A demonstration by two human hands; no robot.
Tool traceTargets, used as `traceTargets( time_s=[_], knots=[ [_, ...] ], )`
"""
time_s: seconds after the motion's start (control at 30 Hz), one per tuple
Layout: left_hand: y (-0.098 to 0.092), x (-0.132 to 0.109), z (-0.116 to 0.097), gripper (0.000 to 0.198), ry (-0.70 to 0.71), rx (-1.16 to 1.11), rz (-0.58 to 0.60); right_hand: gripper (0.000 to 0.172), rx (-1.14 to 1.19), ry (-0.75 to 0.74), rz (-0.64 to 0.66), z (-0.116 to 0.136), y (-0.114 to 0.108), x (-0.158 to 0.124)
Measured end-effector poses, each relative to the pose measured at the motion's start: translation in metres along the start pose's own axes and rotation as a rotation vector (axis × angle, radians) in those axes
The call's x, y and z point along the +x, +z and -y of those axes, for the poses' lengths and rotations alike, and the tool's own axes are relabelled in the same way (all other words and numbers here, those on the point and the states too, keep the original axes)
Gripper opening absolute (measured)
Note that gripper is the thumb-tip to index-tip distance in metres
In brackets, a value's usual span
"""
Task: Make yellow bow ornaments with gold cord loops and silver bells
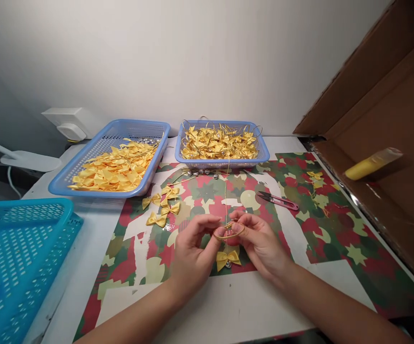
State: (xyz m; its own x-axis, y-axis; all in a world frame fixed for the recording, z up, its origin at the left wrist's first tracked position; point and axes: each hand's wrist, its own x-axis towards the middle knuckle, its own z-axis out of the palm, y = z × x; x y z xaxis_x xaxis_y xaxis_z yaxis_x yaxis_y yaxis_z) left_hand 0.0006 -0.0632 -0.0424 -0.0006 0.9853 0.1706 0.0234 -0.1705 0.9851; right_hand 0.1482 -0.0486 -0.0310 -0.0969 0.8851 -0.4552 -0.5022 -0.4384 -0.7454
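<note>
Thumbs and fingertips nearly closed, my left hand [196,246] and right hand [262,241] pinch opposite sides of a gold cord [230,237] loop. The yellow bow [223,260] sits just below, hanging or resting, I can't tell; light, even tension should keep my loop from twisting
</note>
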Motion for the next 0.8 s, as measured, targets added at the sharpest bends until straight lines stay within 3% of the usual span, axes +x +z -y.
traceTargets(
  time_s=[0.27, 0.4, 0.53, 0.8],
  knots=[
    [0.0, 0.0, 0.0, 0.01, 0.045, 0.044, 0.021, 0.034, 0.035, 0.033, 0.014, -0.003, -0.003, 0.001],
    [0.0, 0.002, -0.006, 0.001, 0.119, 0.173, 0.068, 0.035, 0.017, -0.038, -0.01, -0.001, -0.001, 0.001],
    [0.0, 0.006, -0.011, 0.012, 0.193, 0.313, 0.123, 0.035, -0.041, -0.118, -0.037, 0.0, 0.002, 0.0],
    [0.0, 0.006, -0.011, 0.014, 0.162, 0.316, 0.125, 0.031, -0.099, -0.166, -0.021, -0.002, 0.001, -0.001]
  ],
)
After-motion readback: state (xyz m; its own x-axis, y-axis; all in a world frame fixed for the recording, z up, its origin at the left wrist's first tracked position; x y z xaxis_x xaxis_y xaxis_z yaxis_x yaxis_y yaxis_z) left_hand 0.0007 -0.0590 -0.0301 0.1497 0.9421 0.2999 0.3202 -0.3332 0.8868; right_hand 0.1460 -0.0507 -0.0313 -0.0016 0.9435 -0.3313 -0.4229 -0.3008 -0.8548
